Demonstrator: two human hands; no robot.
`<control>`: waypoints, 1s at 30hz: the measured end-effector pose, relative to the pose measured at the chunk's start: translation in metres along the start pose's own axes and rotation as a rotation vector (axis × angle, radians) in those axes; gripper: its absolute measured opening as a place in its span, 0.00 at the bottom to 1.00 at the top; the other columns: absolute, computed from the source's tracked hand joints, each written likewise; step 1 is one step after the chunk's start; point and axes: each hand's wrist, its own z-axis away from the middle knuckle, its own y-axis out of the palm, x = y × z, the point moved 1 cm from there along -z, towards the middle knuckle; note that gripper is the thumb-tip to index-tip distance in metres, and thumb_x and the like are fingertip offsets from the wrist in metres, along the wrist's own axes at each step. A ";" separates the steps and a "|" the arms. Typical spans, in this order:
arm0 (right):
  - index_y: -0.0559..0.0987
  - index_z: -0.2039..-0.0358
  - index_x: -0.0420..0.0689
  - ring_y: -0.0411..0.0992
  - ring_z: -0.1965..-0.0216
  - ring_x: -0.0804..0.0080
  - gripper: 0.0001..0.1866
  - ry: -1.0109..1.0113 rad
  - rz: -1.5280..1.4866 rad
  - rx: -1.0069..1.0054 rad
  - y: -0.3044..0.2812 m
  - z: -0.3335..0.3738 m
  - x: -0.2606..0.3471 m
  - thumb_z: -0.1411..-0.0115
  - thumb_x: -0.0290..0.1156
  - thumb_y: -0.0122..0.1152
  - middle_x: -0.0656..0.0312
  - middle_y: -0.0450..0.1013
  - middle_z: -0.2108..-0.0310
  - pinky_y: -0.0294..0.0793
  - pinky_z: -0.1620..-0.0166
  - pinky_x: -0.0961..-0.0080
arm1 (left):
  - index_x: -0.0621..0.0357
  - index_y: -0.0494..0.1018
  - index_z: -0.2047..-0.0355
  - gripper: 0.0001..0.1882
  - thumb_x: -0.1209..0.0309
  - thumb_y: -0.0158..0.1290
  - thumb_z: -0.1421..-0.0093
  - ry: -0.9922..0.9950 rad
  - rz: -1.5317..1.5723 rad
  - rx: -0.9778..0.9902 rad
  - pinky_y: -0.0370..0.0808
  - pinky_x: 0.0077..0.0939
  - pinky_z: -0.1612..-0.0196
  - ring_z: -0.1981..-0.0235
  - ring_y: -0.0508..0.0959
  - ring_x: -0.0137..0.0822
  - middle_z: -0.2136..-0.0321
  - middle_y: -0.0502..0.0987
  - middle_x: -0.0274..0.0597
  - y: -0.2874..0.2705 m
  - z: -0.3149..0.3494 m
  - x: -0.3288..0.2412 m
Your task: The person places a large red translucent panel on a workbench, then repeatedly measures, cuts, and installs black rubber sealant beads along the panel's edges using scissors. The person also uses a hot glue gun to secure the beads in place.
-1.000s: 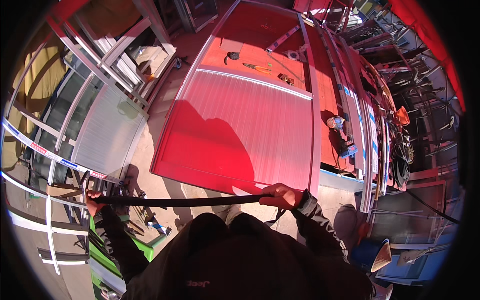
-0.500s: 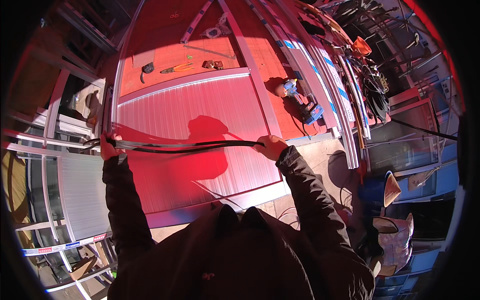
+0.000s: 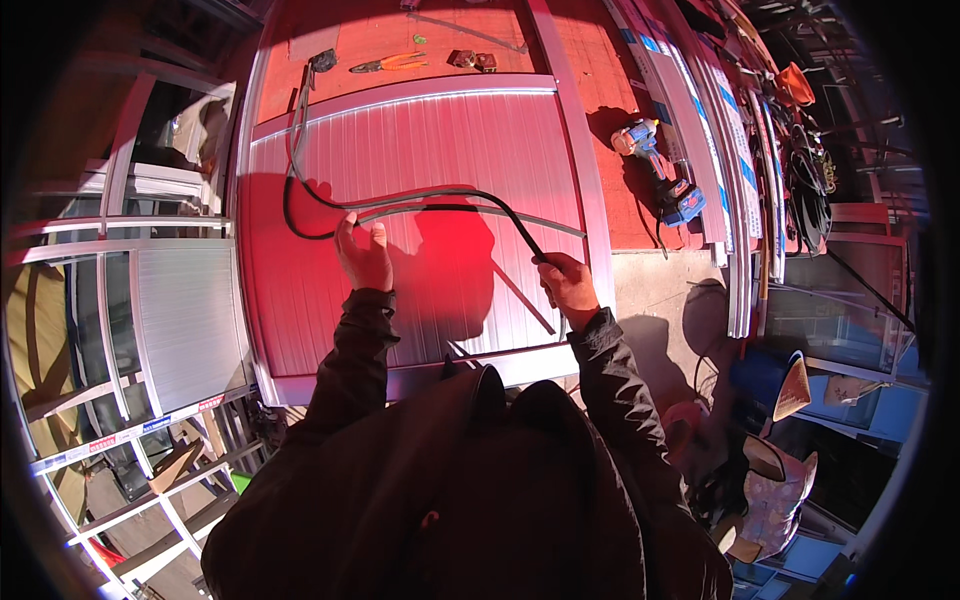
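Observation:
A long black flexible rubber strip (image 3: 480, 196) runs in a loose curve over a ribbed metal panel (image 3: 330, 310) set in a frame. My right hand (image 3: 570, 287) is closed on its near end, at the panel's right side. My left hand (image 3: 366, 262) lies over the panel with thumb and fingers apart; its fingertip is close to the strip, and I cannot tell if it touches. A second strip, greyish in the light (image 3: 545, 223), stretches toward the frame's right edge. The far part of the black strip bends up over the frame's top bar.
Beyond the panel, orange-handled pliers (image 3: 390, 62), a small black object (image 3: 323, 60) and brass-coloured parts (image 3: 473, 61) lie on a red board. A blue cordless drill (image 3: 660, 175) rests to the right, beside long wrapped profiles (image 3: 690, 110). Glazed frames (image 3: 120, 240) stand at left.
My left hand has let go of the strips and moved right, over the panel. The strips, stretched between both hands before, now lie curved across it. My right hand keeps its hold.

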 end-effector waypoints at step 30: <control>0.75 0.51 0.40 0.77 0.51 0.57 0.11 0.182 -1.036 0.450 0.053 0.006 -0.007 0.33 0.24 0.52 0.54 0.78 0.56 0.75 0.44 0.55 | 0.67 0.69 0.43 0.19 0.71 0.48 0.32 -0.671 0.548 0.888 0.72 0.22 0.71 0.73 0.74 0.27 0.66 0.77 0.42 -0.085 0.145 -0.088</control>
